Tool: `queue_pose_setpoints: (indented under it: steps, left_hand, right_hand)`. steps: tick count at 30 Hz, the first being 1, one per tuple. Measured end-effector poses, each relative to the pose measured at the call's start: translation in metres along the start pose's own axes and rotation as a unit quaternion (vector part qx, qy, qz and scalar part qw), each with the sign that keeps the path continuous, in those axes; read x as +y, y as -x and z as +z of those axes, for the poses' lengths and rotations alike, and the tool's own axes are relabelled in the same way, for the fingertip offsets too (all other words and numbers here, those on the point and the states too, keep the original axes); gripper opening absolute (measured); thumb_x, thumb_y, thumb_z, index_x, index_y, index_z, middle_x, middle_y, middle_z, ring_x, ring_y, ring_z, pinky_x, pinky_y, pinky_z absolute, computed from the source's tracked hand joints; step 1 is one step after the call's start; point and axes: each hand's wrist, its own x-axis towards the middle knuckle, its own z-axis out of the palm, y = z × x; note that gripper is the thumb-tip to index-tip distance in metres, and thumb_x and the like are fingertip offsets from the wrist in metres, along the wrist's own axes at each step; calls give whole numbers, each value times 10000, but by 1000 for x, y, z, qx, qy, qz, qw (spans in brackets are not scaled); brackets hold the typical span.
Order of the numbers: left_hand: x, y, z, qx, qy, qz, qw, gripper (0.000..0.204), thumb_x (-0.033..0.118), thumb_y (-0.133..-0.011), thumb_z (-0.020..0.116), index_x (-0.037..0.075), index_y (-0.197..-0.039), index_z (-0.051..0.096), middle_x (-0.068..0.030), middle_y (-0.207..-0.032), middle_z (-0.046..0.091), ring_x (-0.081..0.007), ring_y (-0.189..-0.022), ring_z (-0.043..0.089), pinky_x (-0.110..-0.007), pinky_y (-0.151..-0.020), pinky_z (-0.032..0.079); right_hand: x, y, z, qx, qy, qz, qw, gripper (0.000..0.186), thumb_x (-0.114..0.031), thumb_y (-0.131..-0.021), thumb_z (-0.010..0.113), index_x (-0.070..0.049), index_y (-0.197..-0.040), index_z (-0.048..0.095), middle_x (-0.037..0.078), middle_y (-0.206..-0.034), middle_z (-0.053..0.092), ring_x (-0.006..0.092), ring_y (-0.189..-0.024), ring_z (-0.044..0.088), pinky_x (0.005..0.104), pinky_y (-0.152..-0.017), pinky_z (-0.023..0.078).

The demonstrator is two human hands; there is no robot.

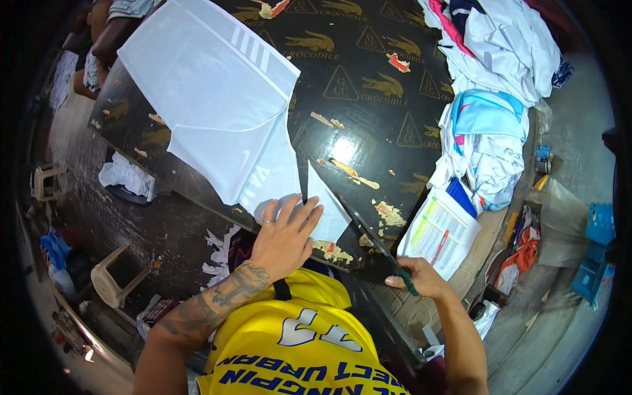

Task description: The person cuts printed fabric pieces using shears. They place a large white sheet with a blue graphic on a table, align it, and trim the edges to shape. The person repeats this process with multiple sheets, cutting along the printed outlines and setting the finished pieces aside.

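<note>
A thin white garment panel (217, 79) with pale stripes lies across the dark printed table. My left hand (283, 237), a ring on one finger, rests flat with its fingers spread on the panel's near end. A narrow dark gap runs up from my fingertips between the panel and a pointed white fabric piece (327, 207). In my right hand (421, 280), at the table's near right edge, is a pair of long dark scissors (368, 232) with a green handle. Their blades point up and left, beside the pointed piece; whether they are parted I cannot make out.
White and light-blue garments (487, 125) are heaped along the right side. Printed sheets (441, 230) with a red pen lie nearer me. Worn patches mark the table (388, 125). Plastic stools (115, 273) stand on the floor at left, and a person's limbs (108, 49) show at upper left.
</note>
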Motion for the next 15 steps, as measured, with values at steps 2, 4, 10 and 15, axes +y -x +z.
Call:
queue_pose_setpoints:
  steps: [2,4,10,15]
  left_hand:
    - [-2,4,2,14,7,22,1000,694,281,-934,694,96,-1580,519,-74,-1683,428,-320,-1496,368,-582,-1205,229]
    - [-4,7,1,13,8,26,1000,683,272,-933,696,100,-1572,527,-71,-1681,428,-317,-1485,375,-580,-1203,240]
    - [-5,4,0,17,15,18,1000,648,229,-919,695,104,-1540,562,-64,-1646,461,-303,-1473,390,-560,-1198,278]
    - [-4,3,0,16,40,13,999,632,178,-920,688,113,-1536,564,-69,-1647,458,-308,-1488,379,-575,-1205,254]
  right_hand:
    - [-15,-17,-6,-4,-21,-36,999,587,-605,-859,878,-39,-953,754,64,-714,622,173,-701,587,354,-654,458]
    - [-35,-34,-10,-4,39,-29,999,643,-655,-845,862,-51,-1055,801,113,-749,691,226,-721,663,373,-669,494]
    - [-55,-59,-2,27,42,-78,996,551,-511,-841,936,-34,-1081,799,-1,-727,618,124,-705,555,324,-660,468]
    - [-42,-66,12,69,16,-107,992,639,-632,-817,900,-11,-860,752,97,-650,615,225,-635,579,395,-631,466]
